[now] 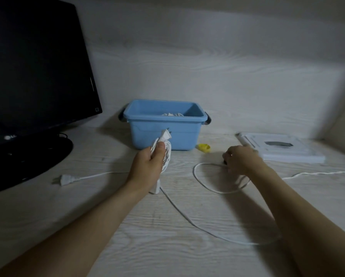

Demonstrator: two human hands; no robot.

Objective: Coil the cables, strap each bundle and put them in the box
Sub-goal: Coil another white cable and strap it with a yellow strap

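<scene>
left hand (147, 162) gripping coiled cable (163, 150), right hand (240, 159) curled on desk (107, 226)

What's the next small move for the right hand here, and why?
Probably draw the loose cable in for another loop onto the coil gripped by the left hand. The right hand is already down on that cable, a long run lies uncoiled on the desk, and no strap is on the bundle.

Blurred logo on the monitor (27, 76) bezel, not legible.
</scene>
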